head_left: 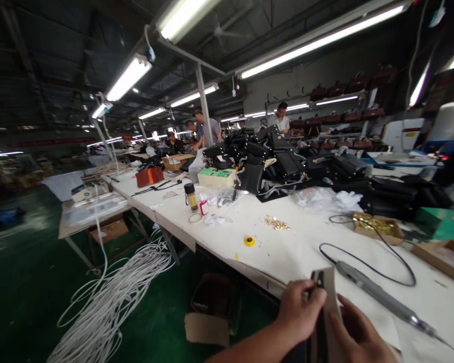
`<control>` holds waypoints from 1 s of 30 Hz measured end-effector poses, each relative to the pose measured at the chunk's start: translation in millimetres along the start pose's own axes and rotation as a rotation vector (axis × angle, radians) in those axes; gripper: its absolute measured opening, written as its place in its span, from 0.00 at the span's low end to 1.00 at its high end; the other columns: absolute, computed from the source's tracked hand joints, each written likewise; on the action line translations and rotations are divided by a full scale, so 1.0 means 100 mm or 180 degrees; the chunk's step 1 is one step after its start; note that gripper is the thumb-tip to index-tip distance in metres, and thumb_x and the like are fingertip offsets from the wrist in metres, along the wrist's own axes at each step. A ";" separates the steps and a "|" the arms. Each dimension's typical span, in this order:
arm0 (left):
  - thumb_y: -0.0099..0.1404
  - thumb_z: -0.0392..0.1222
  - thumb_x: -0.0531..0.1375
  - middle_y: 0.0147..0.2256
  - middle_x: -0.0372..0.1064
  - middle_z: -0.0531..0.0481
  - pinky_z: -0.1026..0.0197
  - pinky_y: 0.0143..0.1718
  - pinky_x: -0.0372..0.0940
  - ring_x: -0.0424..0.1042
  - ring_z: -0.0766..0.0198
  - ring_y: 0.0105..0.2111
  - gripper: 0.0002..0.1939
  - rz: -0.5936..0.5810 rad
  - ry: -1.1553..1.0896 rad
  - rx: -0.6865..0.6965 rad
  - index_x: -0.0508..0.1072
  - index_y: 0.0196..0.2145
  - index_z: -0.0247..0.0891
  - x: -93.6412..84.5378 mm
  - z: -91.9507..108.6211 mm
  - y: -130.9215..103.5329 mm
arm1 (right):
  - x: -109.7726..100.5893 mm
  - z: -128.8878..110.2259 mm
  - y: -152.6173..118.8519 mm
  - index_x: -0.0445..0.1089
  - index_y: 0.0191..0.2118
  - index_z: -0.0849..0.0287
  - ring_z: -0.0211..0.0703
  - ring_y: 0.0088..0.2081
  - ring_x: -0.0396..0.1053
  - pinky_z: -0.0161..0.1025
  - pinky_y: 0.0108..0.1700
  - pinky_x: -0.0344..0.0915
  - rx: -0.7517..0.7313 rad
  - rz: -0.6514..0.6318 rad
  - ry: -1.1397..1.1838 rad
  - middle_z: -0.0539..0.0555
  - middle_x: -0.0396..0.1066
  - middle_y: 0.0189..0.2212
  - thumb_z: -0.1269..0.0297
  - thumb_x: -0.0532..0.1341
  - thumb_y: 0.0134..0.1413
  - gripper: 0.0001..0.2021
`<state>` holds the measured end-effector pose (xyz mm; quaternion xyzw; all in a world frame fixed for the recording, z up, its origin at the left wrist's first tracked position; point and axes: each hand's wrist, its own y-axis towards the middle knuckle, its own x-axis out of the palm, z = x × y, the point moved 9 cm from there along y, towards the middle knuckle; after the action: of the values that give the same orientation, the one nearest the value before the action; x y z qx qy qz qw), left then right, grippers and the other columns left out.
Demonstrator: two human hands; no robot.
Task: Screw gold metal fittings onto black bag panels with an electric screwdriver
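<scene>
Near the table's front edge, my left hand point(298, 308) pinches a flat black-and-beige leather piece point(330, 297) with a small gold fitting near its top. My right hand point(359, 330) grips the beige side of the same piece, its fingers curled behind it. The lower part of the piece is partly hidden by my hands and runs out of view. To the right of my hands lies a grey pen-shaped electric screwdriver point(376, 291) with a black cord. A yellow round item point(249, 241) and a small heap of gold hardware point(277, 223) lie beyond my hands.
Black bags point(265, 151) are piled along the back of the white table point(219, 242). A cardboard box of gold parts point(378, 227), a bottle point(191, 196) and a control box point(217, 177) stand on it. Coiled white cable point(124, 297) covers floor at left. Several people work behind.
</scene>
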<state>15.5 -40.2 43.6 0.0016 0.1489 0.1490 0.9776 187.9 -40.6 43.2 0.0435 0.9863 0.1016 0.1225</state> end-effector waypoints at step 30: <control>0.73 0.58 0.61 0.48 0.81 0.43 0.57 0.51 0.69 0.78 0.52 0.48 0.25 -0.0464 -0.1608 -0.0575 0.81 0.53 0.34 -0.15 0.28 -0.34 | -0.07 -0.70 0.26 0.77 0.40 0.57 0.42 0.32 0.70 0.40 0.35 0.67 -0.0256 -0.0588 -0.0177 0.54 0.76 0.36 0.55 0.69 0.61 0.11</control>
<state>19.6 -75.7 73.0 -0.0591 -0.1138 0.0857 0.9880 178.2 -29.4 116.9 -0.0498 0.9774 0.1281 0.1604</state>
